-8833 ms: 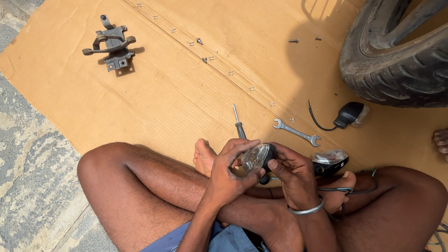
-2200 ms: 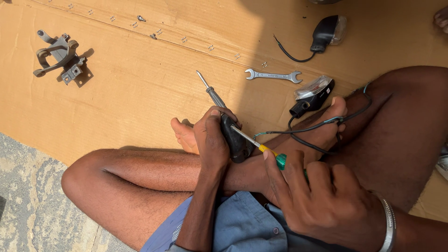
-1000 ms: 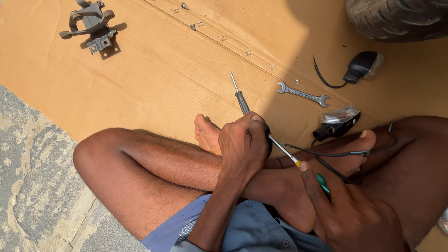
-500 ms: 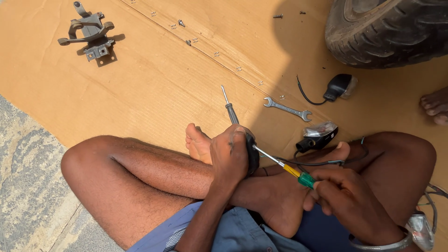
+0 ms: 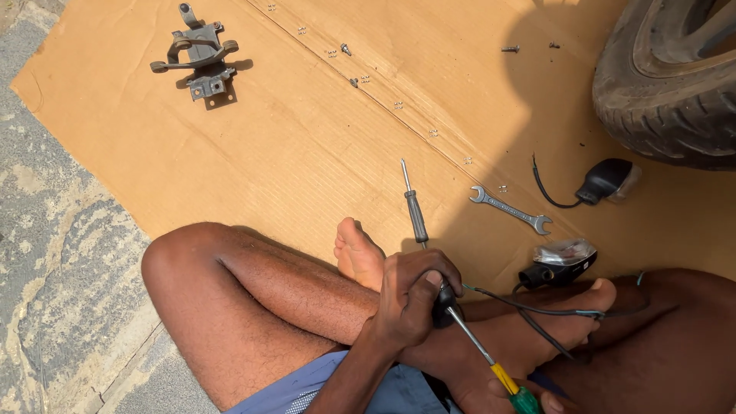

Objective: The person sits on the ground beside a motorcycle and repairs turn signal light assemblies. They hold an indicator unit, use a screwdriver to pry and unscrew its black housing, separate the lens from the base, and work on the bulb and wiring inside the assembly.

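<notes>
Since half a second ago, shifted rightward and lower in view: right hand (image 5: 548,400) now almost out at the bottom edge, only fingertips showing on the green-and-yellow handle of the screwdriver (image 5: 491,368); tyre (image 5: 667,84) larger at top right. Left hand (image 5: 410,299) unchanged in place, grip curled tight around a small black lamp housing (image 5: 443,307) pressed against the crossed legs, with the screwdriver's steel shaft running from the handle up into that housing. Right grip closed on the handle, though mostly cut off by the frame edge. Black wires (image 5: 537,310) trailing from the housing across the right foot toward a second lamp unit with clear lens (image 5: 560,261), just beside the toes. A second, black-handled screwdriver (image 5: 414,207) lying on the cardboard sheet (image 5: 291,153) just above the left hand, tip pointing away. Further right, an open-ended spanner (image 5: 510,209) flat on the cardboard, and near the tyre another black lamp with a short lead (image 5: 602,180). Far top left, well apart, a grey metal bracket (image 5: 198,57); small screws (image 5: 345,50) scattered along the cardboard's crease. Concrete floor (image 5: 54,253) at left.
</notes>
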